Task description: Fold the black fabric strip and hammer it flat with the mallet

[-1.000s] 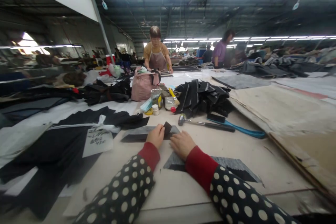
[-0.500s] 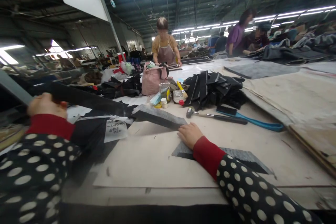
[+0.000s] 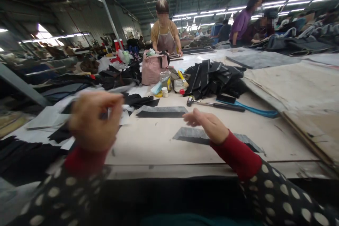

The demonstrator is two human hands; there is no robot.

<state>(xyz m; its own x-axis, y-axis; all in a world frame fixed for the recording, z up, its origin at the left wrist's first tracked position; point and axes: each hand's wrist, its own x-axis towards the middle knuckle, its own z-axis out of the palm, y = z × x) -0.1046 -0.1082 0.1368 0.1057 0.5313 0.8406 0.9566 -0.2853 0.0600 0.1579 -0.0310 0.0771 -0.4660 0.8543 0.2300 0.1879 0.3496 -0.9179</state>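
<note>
1. The left hand (image 3: pixel 91 120) is raised above the table (image 3: pixel 148 148), blurred, with fingers curled; whether it holds anything cannot be told.
2. The right hand (image 3: pixel 208 125) hovers with loose fingers, empty, over a grey fabric strip (image 3: pixel 193 135).
3. A second grey fabric strip (image 3: pixel 161 111) lies just beyond that one.
4. A hammer (image 3: pixel 212 103) lies past the right hand, beside a blue-handled tool (image 3: pixel 251 110).
5. Behind the hammer sits a pile of black fabric pieces (image 3: pixel 214 79).
6. Left of the pile stand a glass jar (image 3: pixel 165 80) and a pink bag (image 3: pixel 151 71).

- Overhead fluorescent tubes (image 3: pixel 304 0) light the hall evenly; shadows stay soft.
- Left hand (image 3: pixel 91 120) is motion-blurred.
- Wide-angle distortion bends the frame edges.
</note>
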